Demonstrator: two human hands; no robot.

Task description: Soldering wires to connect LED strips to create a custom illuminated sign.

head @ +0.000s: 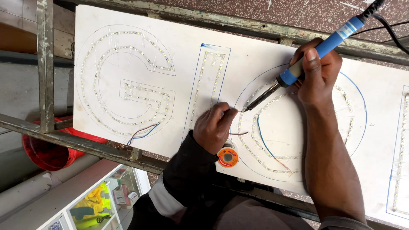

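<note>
Blue-handled soldering iron (298,70), gripped in the right hand (317,72), slants down-left; its tip meets the solder wire (238,133) pinched by the left hand's (213,127) fingers (228,113).

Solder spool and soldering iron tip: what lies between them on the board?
In the head view, the left hand sits between solder spool and soldering iron tip, pinching a thin wire.
</note>
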